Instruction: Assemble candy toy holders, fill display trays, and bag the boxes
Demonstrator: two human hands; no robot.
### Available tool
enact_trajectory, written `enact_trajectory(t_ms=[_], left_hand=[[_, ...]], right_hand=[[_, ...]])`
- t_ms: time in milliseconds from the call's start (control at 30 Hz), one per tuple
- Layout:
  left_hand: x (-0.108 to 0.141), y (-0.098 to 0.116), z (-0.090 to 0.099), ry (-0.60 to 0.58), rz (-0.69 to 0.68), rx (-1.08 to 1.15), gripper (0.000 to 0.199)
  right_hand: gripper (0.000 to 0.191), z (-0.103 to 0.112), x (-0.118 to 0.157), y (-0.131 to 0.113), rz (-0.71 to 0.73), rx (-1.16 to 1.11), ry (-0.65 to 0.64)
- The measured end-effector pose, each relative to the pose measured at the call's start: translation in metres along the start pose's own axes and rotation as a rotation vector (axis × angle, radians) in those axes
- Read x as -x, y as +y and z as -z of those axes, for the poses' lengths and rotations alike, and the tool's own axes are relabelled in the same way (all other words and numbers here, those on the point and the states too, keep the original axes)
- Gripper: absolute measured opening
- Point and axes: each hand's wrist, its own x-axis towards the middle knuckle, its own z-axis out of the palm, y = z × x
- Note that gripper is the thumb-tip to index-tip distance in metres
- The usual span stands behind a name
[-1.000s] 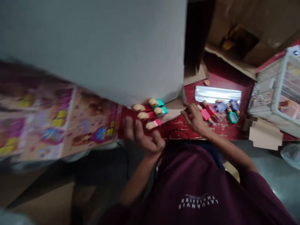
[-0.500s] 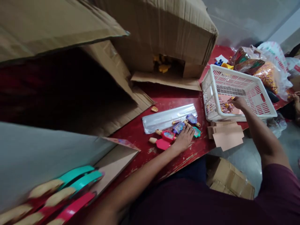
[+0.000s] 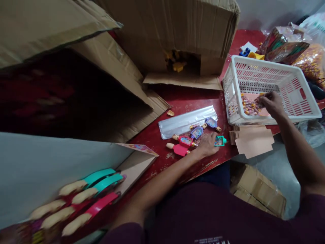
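My left hand (image 3: 207, 146) is low over the red table, its fingers closed on the near end of a small teal paddle-shaped toy (image 3: 219, 141). Beside it lie two purple toys of the same kind (image 3: 197, 132) with patterned handles, a red one (image 3: 185, 140) with a picture panel, and a plain pink one (image 3: 179, 149). My right hand (image 3: 273, 103) reaches into the white plastic basket (image 3: 279, 119), fingers curled at a heap of small pink-and-yellow wrapped pieces (image 3: 250, 105). Whatever is between those fingertips is hidden.
Clear plastic bags (image 3: 188, 122) lie behind the toys. Cardboard pieces (image 3: 255, 140) are stacked in front of the basket. A large carton with a cut opening (image 3: 184, 81) stands behind, another open carton (image 3: 122, 67) at left. Teal and pink long-handled toys (image 3: 101, 203) fill a box below.
The view has shifted. My left hand has drawn its fingers in, and the teal toy has turned to point right. My right hand stays in the basket at the heap, its fingers more visible.
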Motion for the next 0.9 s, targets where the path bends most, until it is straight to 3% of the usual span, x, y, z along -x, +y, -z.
enact_trajectory(t_ms=[67,133,233,300,433,633,900], left_hand=[[0.022,0.006,0.010,0.140,0.023,0.196,0.059],[0.047,0.013,0.023,0.244,0.030,0.348,0.061],[0.086,0.028,0.042,0.269,0.090,0.356,0.067],[0.108,0.038,0.051,0.257,0.122,0.328,0.071],[0.142,0.050,0.062,0.237,0.108,0.280,0.068],[0.177,0.056,0.069,0.104,0.115,0.024,0.066],[0.200,0.063,0.073,-0.032,0.134,-0.089,0.065]], right_hand=[[0.032,-0.001,0.056,-0.023,0.100,-0.267,0.058],[0.036,-0.009,0.116,-0.048,0.204,-0.303,-0.010],[0.028,-0.026,0.190,-0.082,0.549,-0.185,-0.237],[0.025,-0.036,0.219,-0.101,0.726,-0.149,-0.301],[0.023,-0.048,0.241,-0.124,0.893,-0.112,-0.309],[0.029,-0.055,0.260,-0.134,1.103,-0.079,-0.276],[0.033,-0.068,0.287,-0.129,1.196,0.032,-0.270]])
